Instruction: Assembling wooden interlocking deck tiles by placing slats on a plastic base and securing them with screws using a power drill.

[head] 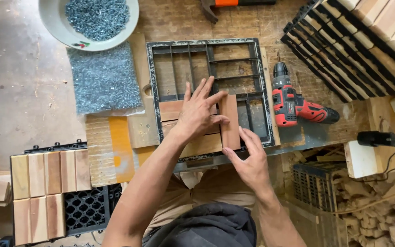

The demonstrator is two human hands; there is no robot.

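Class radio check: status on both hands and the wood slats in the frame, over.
Left hand flat on horizontal slats. Right hand steadies upright slat. Black frame half filled. Drill beside, clear.

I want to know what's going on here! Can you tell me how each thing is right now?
Black frame: flat, partly filled with slats.
Upright slat: in frame, touched by both hands.
Left hand: flat on slats.
Right hand: at slat's lower end.
Drill: lying untouched.
Bowl: full of screws.
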